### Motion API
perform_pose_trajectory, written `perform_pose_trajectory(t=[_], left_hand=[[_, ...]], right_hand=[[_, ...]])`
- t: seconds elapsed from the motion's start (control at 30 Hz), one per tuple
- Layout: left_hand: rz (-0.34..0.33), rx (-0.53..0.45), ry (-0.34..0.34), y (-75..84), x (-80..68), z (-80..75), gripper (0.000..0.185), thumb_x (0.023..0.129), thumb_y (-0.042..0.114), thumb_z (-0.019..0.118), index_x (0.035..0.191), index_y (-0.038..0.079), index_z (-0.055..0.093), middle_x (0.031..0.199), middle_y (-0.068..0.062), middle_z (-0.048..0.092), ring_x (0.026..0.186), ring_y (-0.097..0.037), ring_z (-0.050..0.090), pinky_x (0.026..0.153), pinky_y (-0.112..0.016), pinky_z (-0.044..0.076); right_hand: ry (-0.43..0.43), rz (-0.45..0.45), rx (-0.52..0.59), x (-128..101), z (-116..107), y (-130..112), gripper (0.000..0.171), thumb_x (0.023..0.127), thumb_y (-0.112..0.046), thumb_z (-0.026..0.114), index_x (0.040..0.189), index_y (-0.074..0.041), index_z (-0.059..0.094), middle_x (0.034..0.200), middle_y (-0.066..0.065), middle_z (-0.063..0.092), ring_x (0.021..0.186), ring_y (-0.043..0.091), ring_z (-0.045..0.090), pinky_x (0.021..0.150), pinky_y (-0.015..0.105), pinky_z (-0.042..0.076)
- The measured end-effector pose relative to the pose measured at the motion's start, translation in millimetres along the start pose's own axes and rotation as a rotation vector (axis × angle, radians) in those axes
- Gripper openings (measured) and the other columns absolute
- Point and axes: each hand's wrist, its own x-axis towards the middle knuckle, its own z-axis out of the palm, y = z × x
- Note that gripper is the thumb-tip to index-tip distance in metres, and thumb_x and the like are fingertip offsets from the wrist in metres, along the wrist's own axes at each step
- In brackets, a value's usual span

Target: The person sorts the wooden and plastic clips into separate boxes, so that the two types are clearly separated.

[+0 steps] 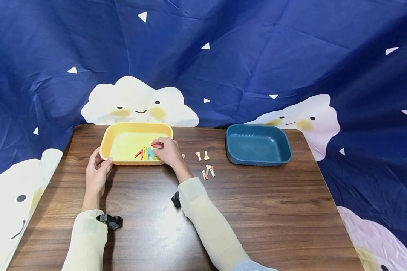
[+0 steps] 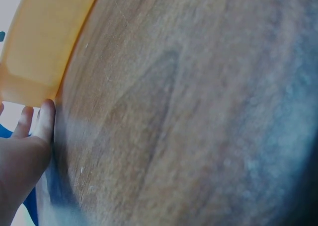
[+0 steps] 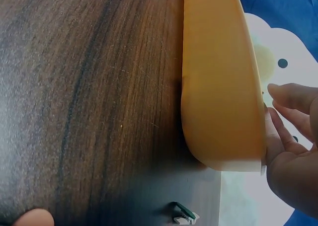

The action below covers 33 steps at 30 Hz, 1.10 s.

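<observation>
My right hand [image 1: 167, 151] reaches over the right front of a yellow bin [image 1: 135, 163], pinching a red clothespin [image 1: 154, 145] between thumb and fingers. Below it in the bin lie another red clothespin [image 1: 139, 154], a yellow clothespin [image 1: 144, 153] and a blue clothespin [image 1: 150, 153]. In the right wrist view the bin's wall hides the fingertips of this hand [image 3: 293, 136]. My left hand [image 1: 97, 173] rests at the bin's left front corner, fingers against the outside. Its thumb touches the corner in the left wrist view [image 2: 45, 119].
Several small heart-topped clips [image 1: 208, 169] lie on the brown wooden table [image 1: 264, 214], right of the yellow bin. Farther right stands a dark blue bin [image 1: 259, 162]. A blue cloth with clouds [image 1: 139, 101] hangs behind the table's back edge.
</observation>
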Motion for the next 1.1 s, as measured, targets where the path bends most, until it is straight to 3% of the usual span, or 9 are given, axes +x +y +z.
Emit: perform_pose_trajectory(t=[0.5,0.7,0.93,1.1], left_hand=[[-0.013,-0.010,0.012,-0.5,1.1,0.6,0.067,0.097,0.002,0.066,0.155,0.021,0.040,0.122,-0.002,0.049,0.101,-0.006,0.058,0.086,-0.017,0.054],[0.004,-0.007,0.018,2.5,2.0,-0.6,0.071,0.096,0.003,0.068,0.158,0.019,0.035,0.122,-0.003,0.047,0.100,-0.007,0.057,0.086,-0.017,0.054],[0.012,0.106,0.038,3.2,-1.8,-1.9,0.074,0.097,0.010,0.069,0.160,0.018,0.031,0.122,-0.001,0.045,0.099,-0.007,0.053,0.081,-0.013,0.053],[0.073,0.259,0.058,7.0,-3.3,-3.1,0.070,0.098,0.015,0.068,0.158,0.016,0.034,0.119,0.002,0.047,0.101,-0.005,0.054,0.076,-0.010,0.052]], right_hand=[[0.030,-0.003,0.031,-2,0,1,0.026,0.089,-0.008,0.076,0.115,-0.005,0.075,0.110,0.008,0.075,0.096,0.014,0.070,0.082,0.016,0.051],[0.108,-0.089,0.023,-3,-3,-2,0.028,0.091,-0.008,0.075,0.118,-0.004,0.074,0.108,0.006,0.074,0.095,0.014,0.069,0.083,0.017,0.051],[0.178,-0.122,0.055,-11,-17,1,0.030,0.089,-0.003,0.073,0.119,-0.001,0.073,0.103,0.009,0.073,0.093,0.015,0.068,0.083,0.015,0.053],[0.181,-0.150,0.014,-17,-37,6,0.030,0.093,-0.008,0.071,0.122,-0.002,0.071,0.107,0.012,0.072,0.094,0.025,0.067,0.085,0.031,0.055]])
